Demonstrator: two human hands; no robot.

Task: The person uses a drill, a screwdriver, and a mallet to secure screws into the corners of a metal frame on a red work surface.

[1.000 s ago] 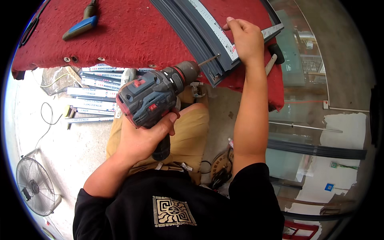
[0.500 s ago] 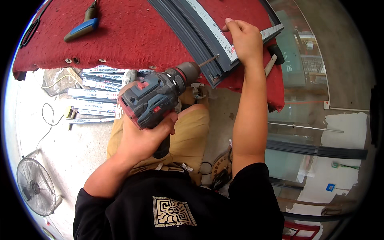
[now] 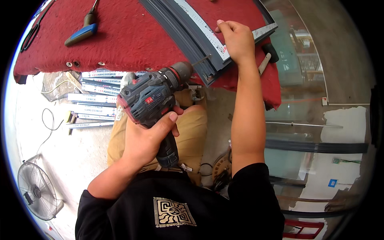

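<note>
My left hand is closed round the handle of a dark cordless drill. The drill's long thin bit reaches up and right to the near end of a dark grey metal profile frame, close to its corner. White printed film runs along the profile. My right hand is over the frame's corner, its thumb and fingers pressed together; whatever they may hold is hidden. Beneath the frame lies a red cloth-covered bench.
On the bench lie a blue-handled tool and black scissors. A mallet rests at its right edge. Wrapped profiles cover floor at left, near a fan. Glass sheets are at right.
The drill has turned in my left hand, showing more of its side and lower handle. The bit stays by the frame's corner. My right hand keeps its place over the frame.
</note>
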